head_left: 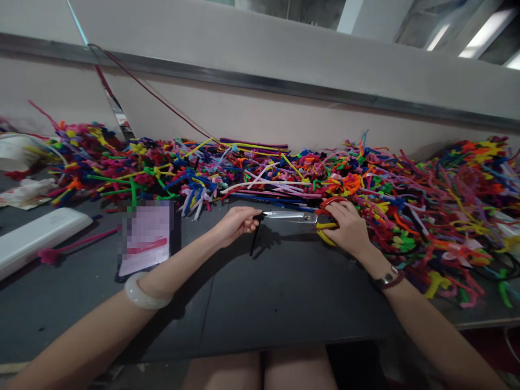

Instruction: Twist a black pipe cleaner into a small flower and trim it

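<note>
My right hand (345, 225) grips a pair of scissors (298, 216) with a red and a yellow handle loop; the blades point left. Pinched in my left hand (239, 223) is a black pipe cleaner (254, 241), its end hanging down below my fingers. The scissor tips reach the black piece right at my left fingertips; whether the blades touch it I cannot tell. Just behind both hands lies a long heap of coloured pipe cleaners (276, 176), some straight, some bent into shapes.
A phone-like slab with a blurred screen (146, 244) lies left of my left hand. Farther left are a long white case (40, 238), a pink pipe cleaner flower (49, 256) and a white cup (16, 153). The dark tabletop (260, 303) ends near my lap; a wall stands behind.
</note>
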A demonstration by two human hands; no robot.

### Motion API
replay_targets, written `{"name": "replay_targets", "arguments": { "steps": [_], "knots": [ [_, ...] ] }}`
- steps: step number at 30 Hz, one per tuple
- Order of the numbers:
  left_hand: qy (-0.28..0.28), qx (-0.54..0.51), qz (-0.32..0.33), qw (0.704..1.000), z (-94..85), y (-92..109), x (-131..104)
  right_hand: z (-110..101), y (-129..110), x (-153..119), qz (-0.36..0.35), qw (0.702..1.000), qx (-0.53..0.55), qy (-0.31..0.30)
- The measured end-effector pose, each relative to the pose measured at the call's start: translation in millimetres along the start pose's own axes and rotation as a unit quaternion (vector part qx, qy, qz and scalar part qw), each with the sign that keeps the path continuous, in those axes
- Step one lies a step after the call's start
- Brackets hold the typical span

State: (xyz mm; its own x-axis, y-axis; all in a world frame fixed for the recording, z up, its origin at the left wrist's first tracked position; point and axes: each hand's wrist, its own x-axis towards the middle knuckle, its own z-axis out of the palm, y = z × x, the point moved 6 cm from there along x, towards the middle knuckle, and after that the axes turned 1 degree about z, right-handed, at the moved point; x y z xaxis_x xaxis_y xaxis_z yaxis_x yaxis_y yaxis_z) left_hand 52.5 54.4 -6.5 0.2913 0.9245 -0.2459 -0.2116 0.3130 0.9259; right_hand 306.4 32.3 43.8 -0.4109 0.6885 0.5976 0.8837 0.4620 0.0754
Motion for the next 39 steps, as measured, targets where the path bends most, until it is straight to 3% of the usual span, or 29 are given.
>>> {"name": "replay_targets", "arguments": {
  "steps": [6, 20, 39],
  "knots": [
    [0.001, -0.008, 0.001, 1.0, 0.3, -0.8, 0.4, 1.1, -7.9, 4.9, -0.004, 0.999, -0.005, -0.038],
    [0.006, -0.013, -0.011, 1.0, 0.3, -0.9, -0.7, -5.7, 5.1, -4.5, -0.031, 0.997, 0.0, 0.069],
    [-0.021, -0.016, -0.045, 0.999, 2.6, -6.3, -1.3, -12.1, 5.4, -6.1, -0.015, 0.994, -0.023, 0.11]
  ]
}}
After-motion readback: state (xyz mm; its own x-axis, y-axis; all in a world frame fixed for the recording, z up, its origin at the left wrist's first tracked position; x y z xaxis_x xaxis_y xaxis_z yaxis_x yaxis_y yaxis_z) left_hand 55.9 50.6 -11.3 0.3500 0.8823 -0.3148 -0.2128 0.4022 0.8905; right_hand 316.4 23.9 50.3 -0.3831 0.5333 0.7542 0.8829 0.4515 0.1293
